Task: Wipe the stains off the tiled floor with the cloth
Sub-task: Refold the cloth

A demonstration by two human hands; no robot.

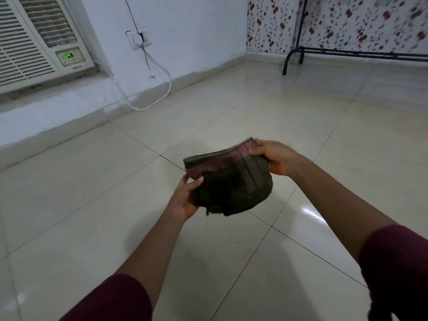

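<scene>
A dark olive cloth [234, 181] with a maroon band along its top edge is held up in the air above the cream tiled floor [289, 126]. My left hand [185, 198] grips its lower left side, thumb over the fabric. My right hand [275, 158] pinches its upper right corner. The cloth hangs bunched and folded between both hands. A few tiny dark specks [237, 242] lie on the tile below the cloth; no larger stain shows.
A window air conditioner [39, 42] sits on a ledge at the left wall. A white cable [148, 105] loops down from a wall socket [139, 38] to the floor. A black metal stand [347, 53] is at the back right, against flowered wallpaper.
</scene>
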